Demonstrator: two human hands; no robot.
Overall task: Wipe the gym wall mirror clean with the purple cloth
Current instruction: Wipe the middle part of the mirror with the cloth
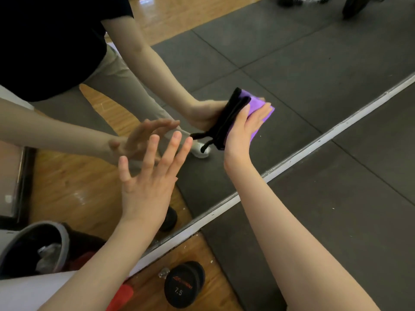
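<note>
**Cloth flat on the glass, bin at the lower left**

Your right hand presses the purple cloth against the wall mirror, low down, just above the white strip at the mirror's foot. The fingers lie straight over the cloth, so this grip is a flat press, not a closed fist. The cloth has a black edge with loose black cords trailing towards your left; your palm covers most of the purple part.

Your left hand is spread, fingers apart, and holds nothing. You cannot tell whether its fingertips touch the glass.

At the lower left stands a grey bin. Inside it you see something crumpled and clear, perhaps plastic, on a dark lining; the rest of the contents is too dim to make out, and the frame cuts off the bin's left side.

On the wooden floor near the bin lies a black dumbbell marked 7.5, with a small crumpled scrap just beside it. A red thing is mostly hidden behind your left forearm. Dark rubber mats cover the floor to the right.
</note>
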